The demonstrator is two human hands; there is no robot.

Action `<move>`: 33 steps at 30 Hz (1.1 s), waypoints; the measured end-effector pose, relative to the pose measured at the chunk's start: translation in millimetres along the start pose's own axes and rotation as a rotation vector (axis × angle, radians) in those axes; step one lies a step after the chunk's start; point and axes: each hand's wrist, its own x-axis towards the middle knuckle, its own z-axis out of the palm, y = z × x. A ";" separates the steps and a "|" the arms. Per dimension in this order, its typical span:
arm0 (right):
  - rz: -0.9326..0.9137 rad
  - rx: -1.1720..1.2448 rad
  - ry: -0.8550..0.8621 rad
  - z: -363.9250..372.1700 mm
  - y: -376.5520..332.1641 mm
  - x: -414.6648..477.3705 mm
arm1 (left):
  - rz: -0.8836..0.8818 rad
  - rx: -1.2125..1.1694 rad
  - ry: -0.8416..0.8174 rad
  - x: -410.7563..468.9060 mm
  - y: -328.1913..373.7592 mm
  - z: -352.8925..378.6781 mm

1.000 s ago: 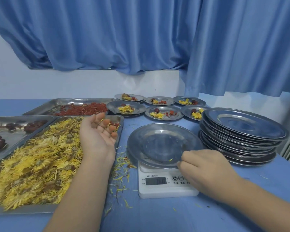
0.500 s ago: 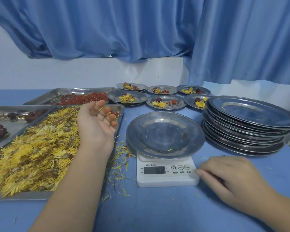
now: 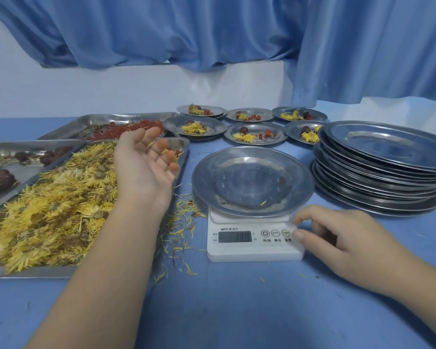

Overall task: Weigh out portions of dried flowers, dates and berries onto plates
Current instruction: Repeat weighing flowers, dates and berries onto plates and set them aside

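Two hands were apart: left hand (image 3: 144, 170) cupped palm-up over rectangular steel tray (image 3: 30, 272) of yellow dried flowers (image 3: 48, 210); right hand (image 3: 340, 240) loosely curled, thumb touched white digital scale (image 3: 252, 253) under round steel plate (image 3: 237, 177)

Blue curtain (image 3: 212, 28) draped across back; white wall (image 3: 98, 94) below it; blue tabletop (image 3: 237, 311).

Blue curtains (image 3: 212, 28) hang over a white wall (image 3: 86, 91) (evenly lit) behind a blue table (image 3: 237, 311).
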 end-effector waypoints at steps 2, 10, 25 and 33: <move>-0.023 -0.034 -0.084 -0.4 -1.7 -2.1 | -0.006 0.018 -0.006 -0.9 -0.1 0.9; 0.036 0.016 -0.172 -2.5 -9.8 -3.8 | -0.012 0.120 -0.071 -3.6 -3.2 4.2; 0.236 0.003 0.085 -0.5 -3.1 -3.9 | 0.074 0.379 -0.186 -8.3 -10.2 8.4; 0.293 -0.064 0.008 11.4 -0.3 7.9 | 0.078 0.659 -0.376 -13.8 -13.1 12.9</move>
